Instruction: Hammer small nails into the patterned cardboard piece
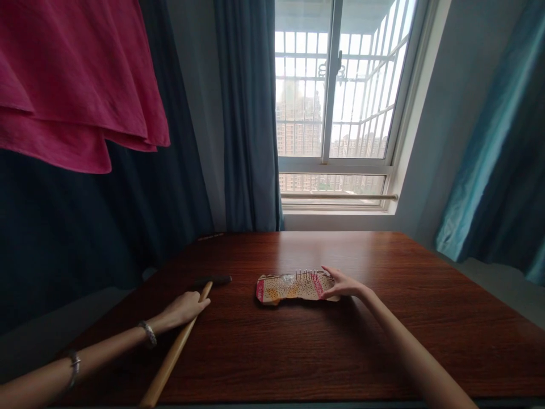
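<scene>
My left hand is wrapped round the wooden handle of a hammer, just below its head. The dark hammer head lies low over the table, and the handle slants toward the near edge. In the middle of the table lies a flat piece of printed cardboard, cream with dots and pink bands. Several nails stand upright in a row along its far side. At its right end, my right hand grips the cardboard, thumb on the near edge and fingers at the far edge.
The brown wooden table has its far edge below a barred window. Blue curtains hang at both sides. A pink cloth hangs at the upper left, above table height.
</scene>
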### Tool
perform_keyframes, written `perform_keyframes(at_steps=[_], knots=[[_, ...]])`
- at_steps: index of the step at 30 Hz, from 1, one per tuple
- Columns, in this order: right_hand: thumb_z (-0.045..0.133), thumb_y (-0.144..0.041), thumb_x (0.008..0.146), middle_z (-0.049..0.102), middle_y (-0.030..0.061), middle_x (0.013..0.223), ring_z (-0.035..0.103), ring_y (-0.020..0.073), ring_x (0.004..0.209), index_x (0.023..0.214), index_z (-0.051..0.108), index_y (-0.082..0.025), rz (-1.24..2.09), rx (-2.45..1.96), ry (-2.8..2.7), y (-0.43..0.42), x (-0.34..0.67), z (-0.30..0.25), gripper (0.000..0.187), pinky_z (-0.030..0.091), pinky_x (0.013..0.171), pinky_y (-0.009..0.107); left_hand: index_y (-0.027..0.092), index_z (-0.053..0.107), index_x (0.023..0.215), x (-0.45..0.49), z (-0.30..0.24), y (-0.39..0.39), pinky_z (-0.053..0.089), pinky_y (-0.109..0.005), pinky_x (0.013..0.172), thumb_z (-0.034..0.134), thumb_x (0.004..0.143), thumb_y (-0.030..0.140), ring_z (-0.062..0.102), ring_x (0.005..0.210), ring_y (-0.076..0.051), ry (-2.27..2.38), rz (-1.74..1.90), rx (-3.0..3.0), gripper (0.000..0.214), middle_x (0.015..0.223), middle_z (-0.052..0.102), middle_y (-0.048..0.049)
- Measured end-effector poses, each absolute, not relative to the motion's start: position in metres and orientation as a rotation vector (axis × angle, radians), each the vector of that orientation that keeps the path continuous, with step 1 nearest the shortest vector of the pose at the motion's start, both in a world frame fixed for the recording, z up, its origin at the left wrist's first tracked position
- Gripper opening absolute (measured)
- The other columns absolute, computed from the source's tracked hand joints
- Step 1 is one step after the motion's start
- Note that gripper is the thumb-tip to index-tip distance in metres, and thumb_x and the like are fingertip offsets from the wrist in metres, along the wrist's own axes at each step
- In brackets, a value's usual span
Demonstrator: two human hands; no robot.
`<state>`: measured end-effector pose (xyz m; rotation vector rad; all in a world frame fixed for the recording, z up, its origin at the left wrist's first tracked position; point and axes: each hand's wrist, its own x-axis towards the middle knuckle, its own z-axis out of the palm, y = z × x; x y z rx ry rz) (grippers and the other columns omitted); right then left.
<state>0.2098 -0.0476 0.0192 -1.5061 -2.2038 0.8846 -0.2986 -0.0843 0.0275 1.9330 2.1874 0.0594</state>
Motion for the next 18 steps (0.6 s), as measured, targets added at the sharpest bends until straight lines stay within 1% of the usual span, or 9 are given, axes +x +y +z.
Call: perform_keyframes(at_steps=[5,8,11,12,14,16,18], knots=[[0.071,-0.056,0.041,0.030,0.0103,0.135,0.022,0.0272,0.125,0.137,0.017,-0.023,0.831,-1.525,-2.294,-0.051,0.204,0.020,0.116,0.018,0.103,0.037,0.009,0.063,0.078,-0.287,0.045,-0.091,0.042,-0.038,0.068,0.038,0.072,0.049,0.060,0.080,-0.033,2.187,-0.140,1.986,0.047,0.087,0.064,-0.0190],[0.070,-0.058,0.042,0.030,0.0104,0.135,0.022,0.0286,0.125,0.138,0.015,-0.025,0.776,-1.539,-2.337,-0.053,0.202,0.021,0.115,0.019,0.102,0.039,0.007,0.064,0.080,-0.269,0.058,-0.093,0.041,-0.043,0.072,0.041,0.072,0.047,0.058,0.083,-0.035,2.225,-0.278,2.096,0.047,0.089,0.063,-0.0215],[0.070,-0.058,0.041,0.029,0.0103,0.136,0.021,0.0297,0.125,0.138,0.015,-0.025,0.729,-1.551,-2.359,-0.055,0.201,0.022,0.116,0.019,0.101,0.041,0.008,0.063,0.085,-0.232,0.070,-0.099,0.038,-0.046,0.079,0.037,0.076,0.049,0.056,0.089,-0.035,2.142,-0.239,2.366,0.049,0.089,0.062,-0.0201],[0.070,-0.058,0.040,0.029,0.0103,0.136,0.021,0.0300,0.125,0.138,0.015,-0.025,0.718,-1.555,-2.360,-0.055,0.200,0.022,0.116,0.018,0.100,0.041,0.010,0.060,0.093,-0.216,0.072,-0.102,0.038,-0.045,0.079,0.037,0.076,0.050,0.055,0.090,-0.033,2.051,-0.171,2.471,0.049,0.092,0.061,-0.0183],[0.070,-0.057,0.040,0.029,0.0102,0.136,0.021,0.0304,0.125,0.137,0.016,-0.025,0.708,-1.561,-2.360,-0.056,0.200,0.023,0.115,0.018,0.100,0.042,0.016,0.051,0.109,-0.185,0.071,-0.108,0.039,-0.041,0.082,0.041,0.073,0.054,0.049,0.101,-0.031,1.835,-0.001,2.654,0.054,0.108,0.055,-0.0152],[0.070,-0.057,0.041,0.030,0.0100,0.136,0.022,0.0307,0.124,0.136,0.020,-0.026,0.704,-1.567,-2.367,-0.057,0.200,0.025,0.112,0.018,0.100,0.042,0.018,0.043,0.117,-0.159,0.064,-0.111,0.036,-0.040,0.087,0.046,0.068,0.059,0.041,0.110,-0.031,1.678,0.089,2.747,0.064,0.120,0.046,-0.0144],[0.070,-0.057,0.041,0.031,0.0098,0.135,0.023,0.0308,0.123,0.135,0.023,-0.026,0.701,-1.565,-2.380,-0.058,0.200,0.026,0.110,0.019,0.099,0.042,0.018,0.036,0.124,-0.139,0.053,-0.108,0.033,-0.042,0.090,0.048,0.065,0.061,0.035,0.116,-0.032,1.644,0.091,2.732,0.074,0.130,0.035,-0.0149]])
